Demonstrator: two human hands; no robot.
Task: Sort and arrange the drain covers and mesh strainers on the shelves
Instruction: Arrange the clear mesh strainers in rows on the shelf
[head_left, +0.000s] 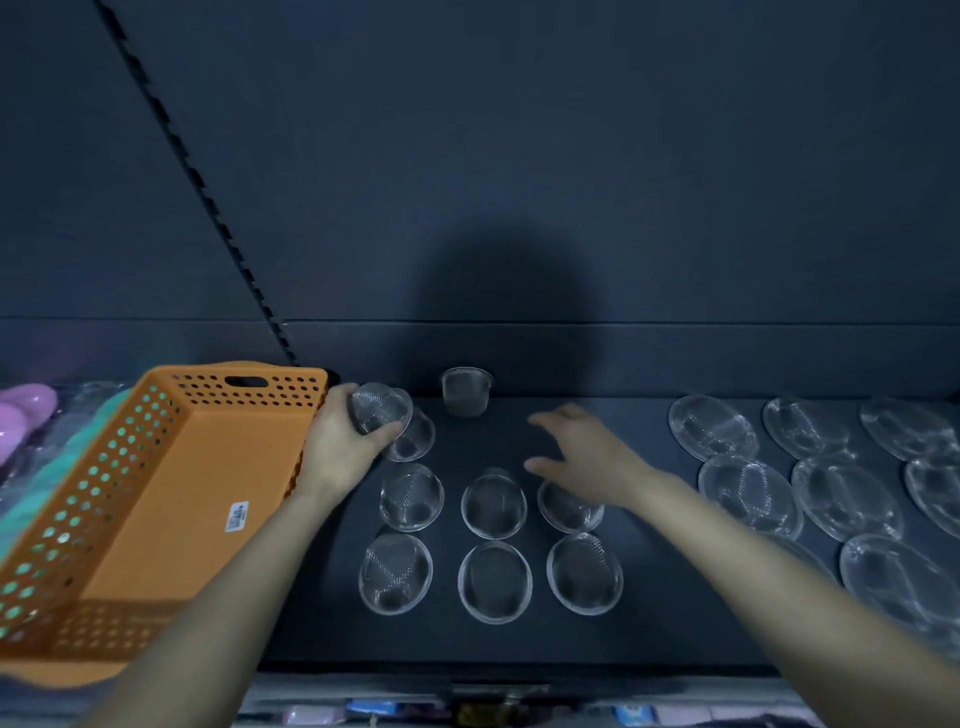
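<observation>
Six mesh strainers rowed | orange basket left | drain covers right

Eight small domed mesh strainers cluster around six o'clock. One deeper cup-shaped strainer stands at twelve. At three o'clock at least seven flat drain covers show; an arm and the frame edge leave the full count uncertain. One orange basket sits at nine.

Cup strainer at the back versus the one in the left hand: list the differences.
The cup strainer is deep and straight-walled; the held strainer is a rounded dome. The cup strainer stands rim-up on the shelf, untouched; the held strainer is tilted, gripped by the left hand. Both are mesh.
</observation>
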